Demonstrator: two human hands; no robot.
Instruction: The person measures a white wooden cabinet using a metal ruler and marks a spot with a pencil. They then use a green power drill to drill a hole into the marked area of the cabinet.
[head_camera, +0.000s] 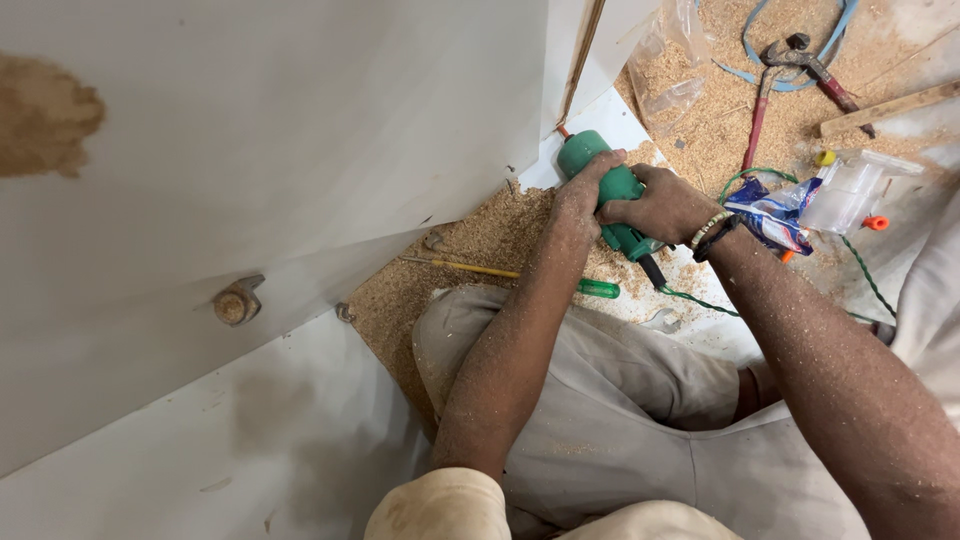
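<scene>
Green power drill gripped by both hands: left hand closed over its top, right hand clasped round the body. Drill nose pressed against white panel edge, above sawdust-covered floor.

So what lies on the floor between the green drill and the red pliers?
In the head view, sawdust covers the floor between the drill and the pliers. A crumpled clear plastic bag lies at the upper edge of that stretch.

The hands cover most of the green power tool; its working tip is hidden behind the white panel.
</scene>
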